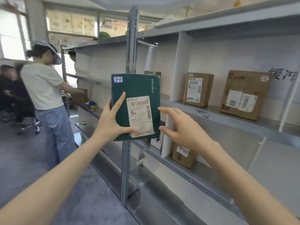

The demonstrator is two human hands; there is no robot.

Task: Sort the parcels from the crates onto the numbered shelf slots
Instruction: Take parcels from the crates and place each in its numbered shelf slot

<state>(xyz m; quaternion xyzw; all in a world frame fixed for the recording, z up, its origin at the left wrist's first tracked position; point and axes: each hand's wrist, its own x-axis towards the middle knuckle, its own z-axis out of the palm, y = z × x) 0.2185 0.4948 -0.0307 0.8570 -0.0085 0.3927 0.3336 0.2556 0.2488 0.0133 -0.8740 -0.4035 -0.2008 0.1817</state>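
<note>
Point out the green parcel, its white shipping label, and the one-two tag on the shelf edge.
green parcel [138,88]: head view, bare green front in its upper half.
white shipping label [140,116]: head view, middle of the sticker.
1-2 tag [205,116]: head view, centre of the small tag.

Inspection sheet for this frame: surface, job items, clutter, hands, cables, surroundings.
Surface: grey metal shelf with white dividers; its front edge carries a 1-2 tag.
Job's things: green parcel marked 1-1, held upright before the shelf post; narrow brown parcel and wide brown parcel, both marked 1-2, stand on the shelf; small brown box on the shelf below.
Clutter: yellow-and-blue object on the far shelf, too blurred to name.
Hands: left hand grips the green parcel's lower left, thumb on its shipping label; right hand open at its right edge, contact unclear.
Cables: nothing seen.
Surroundings: another person at the next bay holding a box; office chair behind.
</note>
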